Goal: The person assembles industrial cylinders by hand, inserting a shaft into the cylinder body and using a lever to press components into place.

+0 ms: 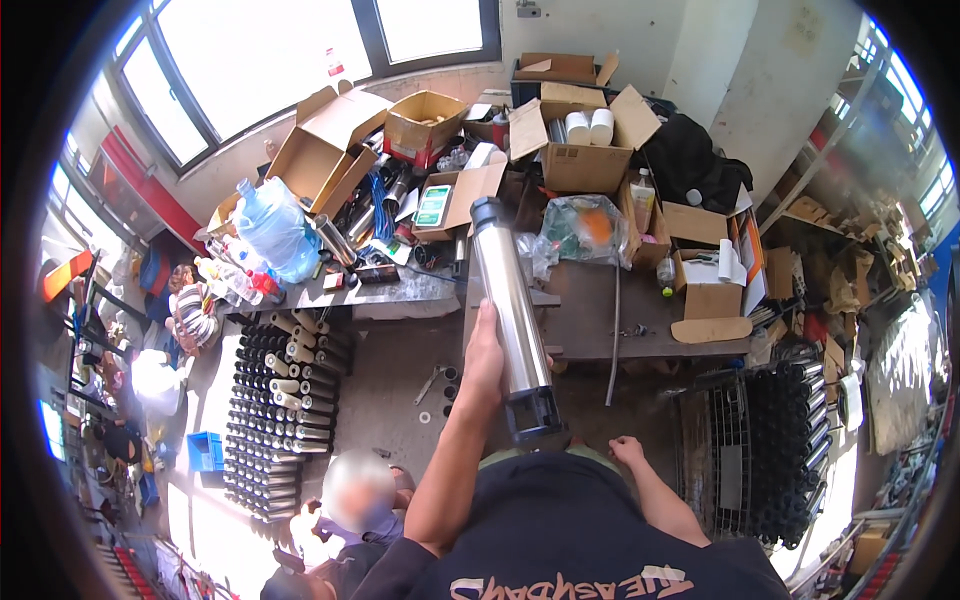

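My left hand [484,365] is wrapped round a long, shiny steel cylinder [512,300] with dark fittings at both ends. The cylinder is raised in front of my body and tilted, its upper end leaning left over the front of the workbench. Its lower end has an open, dark cage-like fitting close to my chest. My right hand [627,450] hangs low at my right side, its fingers curled in, and nothing shows in it.
Cardboard boxes [585,165], a blue water jug [280,230] and clutter cover the workbench [650,345]. Rows of cylinders [280,410] stand at left beside a blue bin [205,451]; a dark stack of cylinders [785,450] is at right. Another person [365,510] is close by at lower left.
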`<state>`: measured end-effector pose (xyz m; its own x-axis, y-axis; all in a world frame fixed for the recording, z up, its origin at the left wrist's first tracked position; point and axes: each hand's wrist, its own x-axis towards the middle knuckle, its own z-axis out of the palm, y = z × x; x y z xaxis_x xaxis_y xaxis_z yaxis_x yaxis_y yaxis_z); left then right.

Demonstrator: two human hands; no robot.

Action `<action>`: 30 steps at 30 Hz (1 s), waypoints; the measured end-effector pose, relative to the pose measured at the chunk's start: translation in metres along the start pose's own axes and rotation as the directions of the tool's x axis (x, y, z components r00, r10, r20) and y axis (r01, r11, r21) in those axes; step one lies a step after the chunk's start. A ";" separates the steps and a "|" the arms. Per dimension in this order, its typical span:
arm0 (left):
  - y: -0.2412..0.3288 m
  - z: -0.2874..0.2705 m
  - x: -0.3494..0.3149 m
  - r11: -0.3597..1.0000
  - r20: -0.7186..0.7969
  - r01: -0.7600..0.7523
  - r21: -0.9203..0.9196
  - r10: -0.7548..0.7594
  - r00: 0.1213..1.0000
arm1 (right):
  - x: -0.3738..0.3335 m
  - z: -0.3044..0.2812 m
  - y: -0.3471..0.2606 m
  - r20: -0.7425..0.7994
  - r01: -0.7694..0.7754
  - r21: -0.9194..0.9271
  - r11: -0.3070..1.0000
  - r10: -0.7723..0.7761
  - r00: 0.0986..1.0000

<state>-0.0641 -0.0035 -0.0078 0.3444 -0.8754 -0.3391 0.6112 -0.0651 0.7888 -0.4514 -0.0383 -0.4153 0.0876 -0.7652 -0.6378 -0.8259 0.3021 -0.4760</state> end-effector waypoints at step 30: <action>-0.024 -0.015 0.034 0.919 0.398 0.177 -0.353 -0.023 0.917 | -0.098 -0.003 0.039 -0.169 -0.146 -0.056 0.988 0.135 0.976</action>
<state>-0.0559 -0.0249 -0.0459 0.0178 -0.9919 -0.1254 0.8739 -0.0455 0.4840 -0.4941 0.0467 -0.3700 -0.1196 -0.8025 -0.5846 -0.8595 0.3784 -0.3436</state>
